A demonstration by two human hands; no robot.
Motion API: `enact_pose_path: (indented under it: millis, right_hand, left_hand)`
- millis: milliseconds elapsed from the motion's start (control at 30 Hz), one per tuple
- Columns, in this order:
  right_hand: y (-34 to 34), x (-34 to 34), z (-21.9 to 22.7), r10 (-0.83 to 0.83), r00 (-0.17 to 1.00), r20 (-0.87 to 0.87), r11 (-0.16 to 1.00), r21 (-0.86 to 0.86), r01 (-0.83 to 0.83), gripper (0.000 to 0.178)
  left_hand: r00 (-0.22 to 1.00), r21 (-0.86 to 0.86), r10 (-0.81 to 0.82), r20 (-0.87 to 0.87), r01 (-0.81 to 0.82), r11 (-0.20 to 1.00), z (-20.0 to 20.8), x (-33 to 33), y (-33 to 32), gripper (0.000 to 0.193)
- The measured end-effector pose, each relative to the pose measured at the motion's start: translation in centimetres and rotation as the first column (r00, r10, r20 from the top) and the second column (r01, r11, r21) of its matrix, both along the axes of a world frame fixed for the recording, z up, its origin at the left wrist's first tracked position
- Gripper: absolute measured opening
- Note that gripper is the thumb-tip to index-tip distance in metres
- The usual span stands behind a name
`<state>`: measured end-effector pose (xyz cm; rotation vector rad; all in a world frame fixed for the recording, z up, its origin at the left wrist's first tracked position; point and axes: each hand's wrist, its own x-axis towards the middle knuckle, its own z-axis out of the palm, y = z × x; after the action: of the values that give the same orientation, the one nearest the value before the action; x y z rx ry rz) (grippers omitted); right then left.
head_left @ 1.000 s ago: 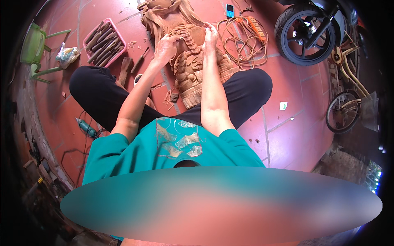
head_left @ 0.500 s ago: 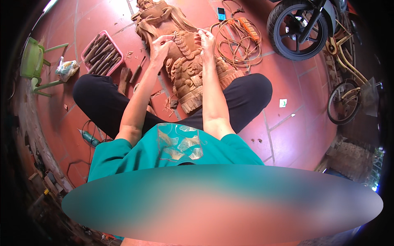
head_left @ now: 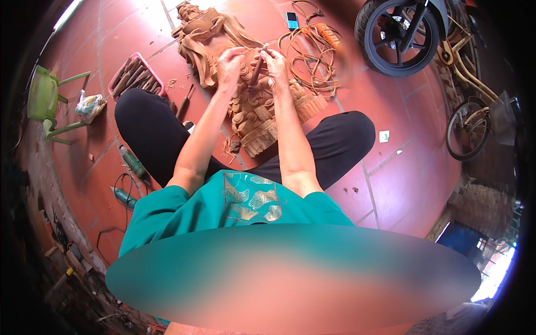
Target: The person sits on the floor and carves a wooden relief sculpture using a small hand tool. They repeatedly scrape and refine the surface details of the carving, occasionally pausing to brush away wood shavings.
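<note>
tiled floor (head_left: pixel 410 178) bears carving (head_left: pixel 254 109) and, probably, motorbike (head_left: pixel 414 30)

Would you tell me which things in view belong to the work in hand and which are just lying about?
In use: carved wooden figure; dark rod-shaped tool in the right hand; probably the pink basket of sticks.

Seemingly lying about: blue phone; green chair; plastic bag; small white square.

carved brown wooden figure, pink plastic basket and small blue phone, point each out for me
Carved brown wooden figure (head_left: pixel 252 114): head view, on its carved lower part.
Pink plastic basket (head_left: pixel 152 71): head view, on its right rim.
Small blue phone (head_left: pixel 292 21): head view, on the middle of its face.
</note>
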<state>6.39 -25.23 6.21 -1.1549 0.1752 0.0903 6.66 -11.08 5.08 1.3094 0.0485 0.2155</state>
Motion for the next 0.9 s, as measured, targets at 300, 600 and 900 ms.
enact_pose_path:
  millis: [300, 600, 900]
  right_hand:
    - [-2.3, 1.1, -0.8, 0.057, 0.993, -0.101, 0.962, -0.261, -0.082, 0.023]
    - [-1.1, 3.7, -2.0, 0.225, 0.973, 0.055, 0.681, -0.723, -0.116, 0.015]
    - [1.2, 3.4, -1.6, 0.423, 0.838, 0.345, 0.233, -0.935, 0.268, 0.01]
  left_hand:
    - [0.889, 0.738, 0.433, 0.147, -0.39, 0.55, -5.4, 2.9, 2.6, 0.02]
    - [0.846, 0.788, 0.513, 0.148, -0.414, 0.456, -7.2, 2.3, 0.4, 0.016]
    - [0.847, 0.823, 0.506, 0.166, -0.402, 0.403, -6.3, 2.0, -0.3, 0.016]
